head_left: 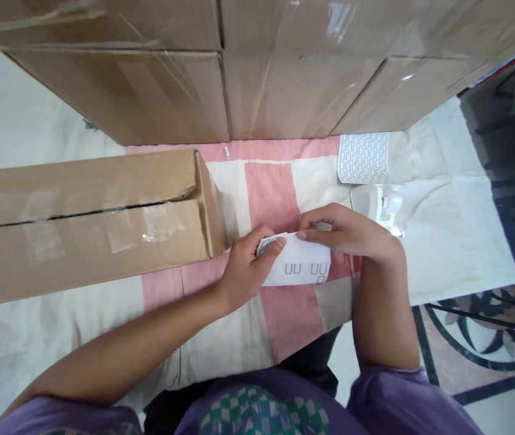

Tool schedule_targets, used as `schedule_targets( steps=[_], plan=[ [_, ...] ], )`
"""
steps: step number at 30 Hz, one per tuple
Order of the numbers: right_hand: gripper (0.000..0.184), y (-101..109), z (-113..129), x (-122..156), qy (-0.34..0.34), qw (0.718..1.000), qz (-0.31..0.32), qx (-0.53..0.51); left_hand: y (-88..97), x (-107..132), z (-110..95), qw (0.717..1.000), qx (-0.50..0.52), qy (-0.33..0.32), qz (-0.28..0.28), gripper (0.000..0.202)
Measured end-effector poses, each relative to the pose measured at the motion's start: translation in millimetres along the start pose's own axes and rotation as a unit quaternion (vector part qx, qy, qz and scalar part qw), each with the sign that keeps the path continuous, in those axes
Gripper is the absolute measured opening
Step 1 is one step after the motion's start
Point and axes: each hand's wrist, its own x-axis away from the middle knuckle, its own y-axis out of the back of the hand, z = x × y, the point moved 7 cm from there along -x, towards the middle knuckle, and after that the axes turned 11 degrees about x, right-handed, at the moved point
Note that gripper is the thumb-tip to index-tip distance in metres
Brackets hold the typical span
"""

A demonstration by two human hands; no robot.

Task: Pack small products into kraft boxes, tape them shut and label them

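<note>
A folded white paper sheet (300, 257) printed with small rounded outlines is held in front of me, just above the cloth. My left hand (251, 263) grips its left end, thumb on top and fingers behind. At the upper right edge my right hand (336, 232) pinches the paper between thumb and fingers. Behind my right wrist lies a white tape dispenser (375, 202). Farther back, a second sheet with rows of the same outlines (363, 158) rests on the cloth by the big carton.
A long taped cardboard box (80, 223) lies at left. Large cardboard cartons (280, 96) stand across the back. A small white scrap (227, 153) is on the pink and cream cloth (271, 187). Patterned floor (488, 329) shows beyond the right edge.
</note>
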Motion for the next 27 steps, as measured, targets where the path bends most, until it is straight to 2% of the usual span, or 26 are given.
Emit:
schedule_targets(
  steps=[5,14,17,20,22,25,27],
  plan=[
    [0.028,9.8,-4.7,4.3,0.0,1.0,-0.011,0.012,1.0,1.4,1.1,1.0,0.005,-0.001,-0.003,0.038],
    [0.021,21.0,-30.2,9.9,-0.083,0.995,-0.046,0.026,3.2,1.0,2.4,0.999,0.024,0.021,-0.021,0.039],
    [0.02,21.2,-31.6,8.0,-0.09,0.993,-0.072,0.018,5.4,0.0,1.0,0.999,0.023,0.011,-0.035,0.039],
    [0.019,22.1,-22.2,3.3,-0.055,0.992,-0.117,-0.003,5.8,-0.3,1.3,0.999,0.03,0.013,-0.038,0.04],
    [0.017,19.6,-8.0,-1.2,0.001,0.991,-0.136,-0.001,4.1,-0.6,2.2,0.999,0.027,0.019,-0.024,0.04],
    [0.016,5.0,16.3,-8.3,0.095,0.99,-0.106,0.018,2.3,-1.2,1.5,1.0,0.019,0.009,-0.006,0.038],
    [0.02,-4.4,23.6,-11.6,0.115,0.99,-0.08,0.026,2.7,-1.8,0.9,1.0,0.019,-0.002,-0.004,0.037]
  ],
)
